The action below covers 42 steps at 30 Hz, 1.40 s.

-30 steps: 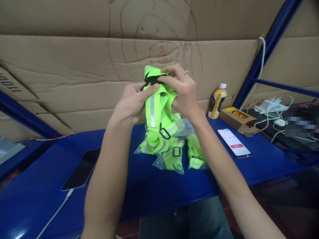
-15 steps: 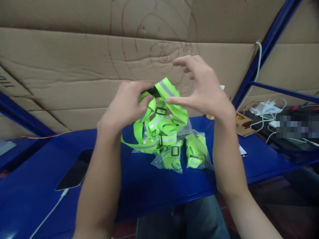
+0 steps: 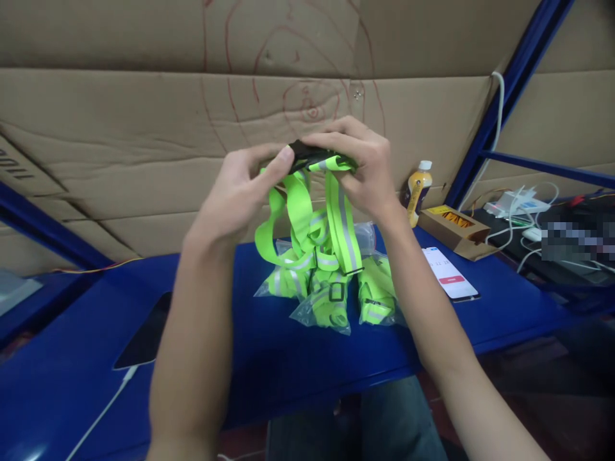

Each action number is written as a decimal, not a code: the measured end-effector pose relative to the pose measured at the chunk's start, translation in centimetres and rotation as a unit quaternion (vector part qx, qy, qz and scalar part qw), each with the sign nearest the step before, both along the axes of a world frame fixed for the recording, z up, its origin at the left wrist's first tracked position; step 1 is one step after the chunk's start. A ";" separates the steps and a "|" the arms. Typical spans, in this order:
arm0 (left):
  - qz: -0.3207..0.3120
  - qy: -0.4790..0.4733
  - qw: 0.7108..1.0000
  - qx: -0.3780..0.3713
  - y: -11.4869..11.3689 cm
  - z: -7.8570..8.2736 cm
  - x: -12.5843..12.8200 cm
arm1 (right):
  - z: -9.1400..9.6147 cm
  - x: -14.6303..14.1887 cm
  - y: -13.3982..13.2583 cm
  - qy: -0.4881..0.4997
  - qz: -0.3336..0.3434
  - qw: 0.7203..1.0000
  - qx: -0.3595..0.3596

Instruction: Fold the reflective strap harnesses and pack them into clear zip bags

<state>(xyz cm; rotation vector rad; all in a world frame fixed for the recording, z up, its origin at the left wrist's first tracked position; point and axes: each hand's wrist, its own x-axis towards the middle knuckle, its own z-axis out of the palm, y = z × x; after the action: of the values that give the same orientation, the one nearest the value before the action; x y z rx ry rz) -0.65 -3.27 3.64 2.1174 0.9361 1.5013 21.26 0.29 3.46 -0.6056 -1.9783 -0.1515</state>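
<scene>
Above the blue table, my left hand (image 3: 245, 186) pinches the left end of a black buckle (image 3: 302, 153) on a neon-green reflective strap harness (image 3: 343, 224). From the other side my right hand (image 3: 362, 160) is closed on the strap and the buckle's right part, with its fingertips over the top. Loops of webbing with a grey reflective stripe hang below both hands. Under them lie clear plastic bags of folded green straps, among them a middle bag (image 3: 331, 304) and a right bag (image 3: 377, 294). Whether the buckle is fastened is hidden by my fingers.
A dark phone (image 3: 144, 336) with a white cable lies left on the blue table (image 3: 269, 371). To the right are a lit phone (image 3: 449, 272), a juice bottle (image 3: 417, 192) and an open cardboard box (image 3: 456, 227). Cardboard (image 3: 120, 141) walls the back.
My right hand has moved in from its spread pose and closed on the strap and buckle. The harness is raised slightly, its loops hanging straighter. The bottle and lit phone are now uncovered.
</scene>
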 end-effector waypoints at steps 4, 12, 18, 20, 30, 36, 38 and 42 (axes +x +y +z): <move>-0.025 -0.114 0.991 -0.071 1.1 -0.2 -1.3 | -0.3 -0.3 0.3 -0.016 0.088 0.996 -0.003; 0.006 -0.056 0.998 0.033 0.0 0.0 -0.7 | -0.8 0.2 2.1 -0.021 0.129 0.984 -0.118; 0.014 0.054 0.997 0.061 -1.0 0.0 0.0 | -0.6 0.6 2.3 -0.014 0.140 0.981 -0.134; 0.011 0.068 0.995 0.067 -0.8 -0.1 0.1 | -0.5 0.8 2.1 -0.023 0.145 0.979 -0.139; 0.090 0.153 0.974 0.141 -0.2 -0.6 0.5 | -0.4 1.0 2.1 -0.019 0.157 0.976 -0.150; 0.101 0.100 0.986 0.087 0.7 -1.0 0.0 | -0.4 1.6 2.7 0.056 0.149 0.971 -0.177; 0.159 0.076 0.979 0.101 1.7 -1.0 -1.4 | -0.2 2.7 3.1 0.142 0.153 0.962 -0.178; 0.264 -0.084 0.958 0.071 4.7 -0.9 -7.0 | 1.2 7.3 2.8 0.283 0.214 0.912 -0.208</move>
<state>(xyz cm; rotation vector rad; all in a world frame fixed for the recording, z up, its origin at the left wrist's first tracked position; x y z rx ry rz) -7.67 1.46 2.72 1.8741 1.4432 2.0196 28.54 3.04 4.66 -0.4010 -1.5208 0.6648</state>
